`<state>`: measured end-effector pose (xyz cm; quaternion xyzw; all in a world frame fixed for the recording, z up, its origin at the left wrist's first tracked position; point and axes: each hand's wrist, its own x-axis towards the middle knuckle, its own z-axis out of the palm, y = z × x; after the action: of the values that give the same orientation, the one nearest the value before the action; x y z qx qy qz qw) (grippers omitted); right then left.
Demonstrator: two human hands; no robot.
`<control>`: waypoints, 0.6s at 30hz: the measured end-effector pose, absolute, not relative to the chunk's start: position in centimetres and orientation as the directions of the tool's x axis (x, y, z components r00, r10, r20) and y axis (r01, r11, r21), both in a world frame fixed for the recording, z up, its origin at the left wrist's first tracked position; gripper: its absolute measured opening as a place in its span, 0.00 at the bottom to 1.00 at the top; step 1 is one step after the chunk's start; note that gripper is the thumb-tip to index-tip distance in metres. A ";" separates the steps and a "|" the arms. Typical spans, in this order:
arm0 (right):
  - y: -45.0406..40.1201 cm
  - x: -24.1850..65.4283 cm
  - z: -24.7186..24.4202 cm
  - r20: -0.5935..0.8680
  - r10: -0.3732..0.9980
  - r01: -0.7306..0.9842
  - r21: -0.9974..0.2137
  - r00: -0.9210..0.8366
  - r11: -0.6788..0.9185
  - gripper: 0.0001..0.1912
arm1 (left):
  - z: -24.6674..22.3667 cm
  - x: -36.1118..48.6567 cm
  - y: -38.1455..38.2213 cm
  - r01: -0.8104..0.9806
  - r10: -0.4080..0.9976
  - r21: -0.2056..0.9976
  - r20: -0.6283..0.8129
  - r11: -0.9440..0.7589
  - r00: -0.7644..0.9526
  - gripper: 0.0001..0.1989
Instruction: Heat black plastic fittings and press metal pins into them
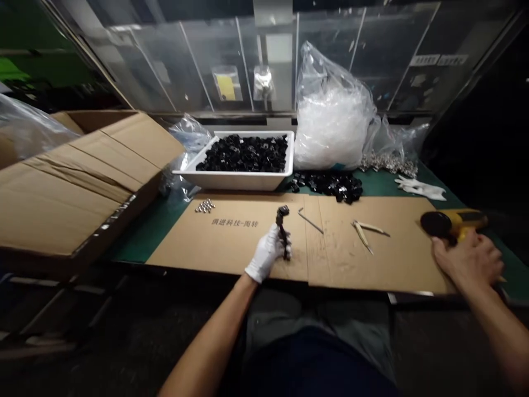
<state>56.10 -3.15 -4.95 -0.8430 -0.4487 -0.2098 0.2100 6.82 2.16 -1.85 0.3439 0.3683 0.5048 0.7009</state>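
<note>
My left hand (266,253), in a white glove, is closed around a slim black part (282,226) that stands roughly upright over the cardboard sheet (231,248). At the right edge of the cardboard my bare right hand (473,259) is wrapped round the handle of a yellow and black power tool (465,220). Between the hands lie a hex key (309,220) and cutters with pale handles (366,231). A small cluster of metal pieces (205,206) sits near the cardboard's back left corner.
A white tray (239,181) of black parts stands behind the cardboard. Right of it are a bag of clear plastic (333,124), loose black parts (330,184), bagged metal pieces (390,164) and a white glove (421,188). An open carton (82,176) occupies the left.
</note>
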 end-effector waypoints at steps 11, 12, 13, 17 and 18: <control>-4.0 56.9 -5.7 0.451 0.646 0.740 -0.051 0.616 -0.671 0.36 | -3.2 7.1 3.4 -0.548 0.952 0.784 -0.184 0.293 0.246 0.29; -4.2 56.8 -5.6 0.442 0.650 0.742 -0.054 0.618 -0.668 0.37 | -3.2 7.2 3.2 -0.540 0.952 0.789 -0.190 0.294 0.242 0.29; -4.3 56.7 -5.6 0.435 0.654 0.744 -0.061 0.619 -0.665 0.38 | -3.2 7.3 3.1 -0.531 0.951 0.794 -0.196 0.297 0.239 0.30; -4.6 56.0 -5.1 0.405 0.667 0.756 -0.105 0.626 -0.646 0.38 | -3.0 7.4 2.7 -0.493 0.938 0.800 -0.253 0.341 0.238 0.31; -4.6 55.9 -4.9 0.397 0.667 0.756 -0.118 0.630 -0.644 0.38 | -2.9 7.3 2.6 -0.487 0.934 0.800 -0.264 0.350 0.239 0.30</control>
<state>55.92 -4.61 -4.90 -0.8923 -0.3986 -0.1609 0.1377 7.28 2.61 -2.88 0.2958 0.3782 0.4872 0.7295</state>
